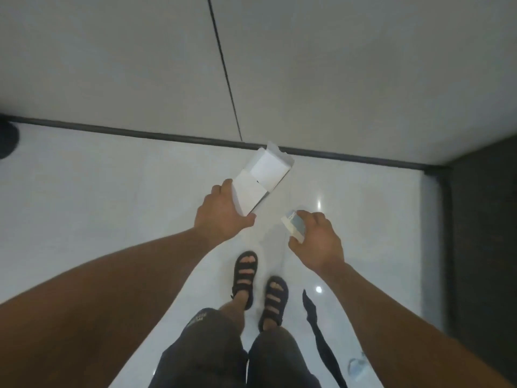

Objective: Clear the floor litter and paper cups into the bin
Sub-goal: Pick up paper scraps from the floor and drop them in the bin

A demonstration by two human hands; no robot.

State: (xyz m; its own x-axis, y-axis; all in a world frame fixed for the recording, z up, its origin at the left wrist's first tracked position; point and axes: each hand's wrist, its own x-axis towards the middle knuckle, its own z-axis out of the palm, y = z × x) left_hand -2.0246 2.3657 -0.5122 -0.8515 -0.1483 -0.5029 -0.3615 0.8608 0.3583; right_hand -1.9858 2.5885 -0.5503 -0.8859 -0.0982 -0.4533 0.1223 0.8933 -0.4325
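Both hands full, box [258, 182], cup [293, 226]

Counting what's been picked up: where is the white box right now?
In the head view, centre frame: the white box is held in the left hand, above the floor near the wall's dark baseboard.

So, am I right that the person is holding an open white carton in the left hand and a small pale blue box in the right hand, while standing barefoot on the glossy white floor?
Not quite: the head view shows black strapped sandals, not bare feet. The rest stands: the left hand holds the open white carton, the right hand holds the small pale blue box, and the floor is glossy white.
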